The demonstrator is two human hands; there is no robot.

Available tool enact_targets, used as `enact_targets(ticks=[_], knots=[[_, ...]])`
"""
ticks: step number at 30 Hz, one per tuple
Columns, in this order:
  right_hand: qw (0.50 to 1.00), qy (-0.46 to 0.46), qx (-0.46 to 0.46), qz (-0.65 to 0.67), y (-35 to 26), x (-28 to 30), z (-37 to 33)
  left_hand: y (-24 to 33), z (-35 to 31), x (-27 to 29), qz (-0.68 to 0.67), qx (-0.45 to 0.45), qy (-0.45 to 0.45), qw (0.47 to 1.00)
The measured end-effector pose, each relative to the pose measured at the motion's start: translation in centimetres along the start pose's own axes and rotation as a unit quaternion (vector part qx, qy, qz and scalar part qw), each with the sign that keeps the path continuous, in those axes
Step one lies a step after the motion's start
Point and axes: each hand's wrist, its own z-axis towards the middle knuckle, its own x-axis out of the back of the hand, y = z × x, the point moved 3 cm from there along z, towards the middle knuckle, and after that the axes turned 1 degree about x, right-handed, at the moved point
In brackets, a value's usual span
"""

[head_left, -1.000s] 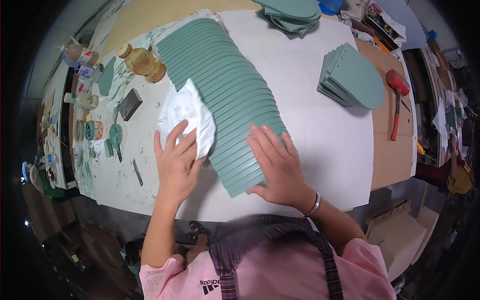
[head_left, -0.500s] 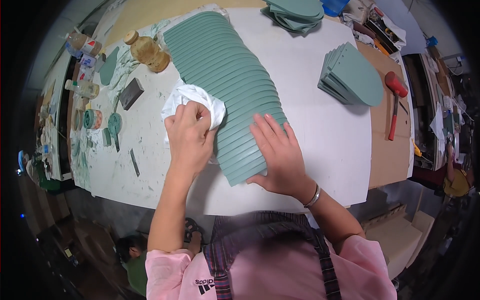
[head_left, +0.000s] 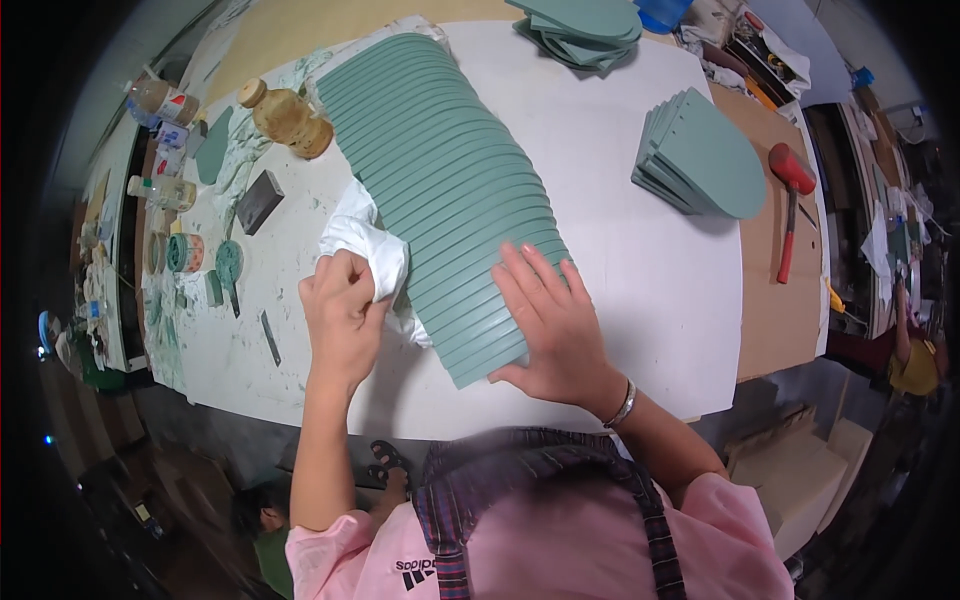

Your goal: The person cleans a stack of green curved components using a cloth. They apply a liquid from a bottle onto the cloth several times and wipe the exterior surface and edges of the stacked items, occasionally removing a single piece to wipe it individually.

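Observation:
A long row of overlapping green panels [head_left: 440, 170] with rounded edges lies fanned out across the white-covered table [head_left: 640, 330]. My left hand [head_left: 345, 310] is closed on a crumpled white cloth [head_left: 365, 235] at the row's left edge, near its close end. Part of the cloth hangs down beside the panels. My right hand [head_left: 553, 325] lies with fingers stretched and spread on the nearest panels at the right edge, thumb by the close corner. It holds nothing.
Stacks of similar green panels [head_left: 705, 160] stand at the right and far right. A red mallet [head_left: 790, 200] lies beyond them. To the left are a brown bottle [head_left: 290, 120], a dark block [head_left: 260, 202], a blade [head_left: 270, 338] and a putty tub [head_left: 186, 252]. Another person [head_left: 270, 530] is below left.
My left hand has drawn the cloth leftward and toward me, off the panels' edge. My right hand stays on the row, which appears slightly shifted left and nearer.

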Motion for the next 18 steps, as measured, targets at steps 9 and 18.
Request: enact_targets(ticks=[9,18], knots=[[1.000,-0.005,-0.008,-0.008,0.2,0.0,0.2,-3.0,0.4,4.0,-0.359,0.208,0.188,0.890],[1.000,-0.017,-0.020,-0.001,0.0,0.4,0.2,1.8,3.6,-0.5,0.077,-0.058,0.042,0.994]])
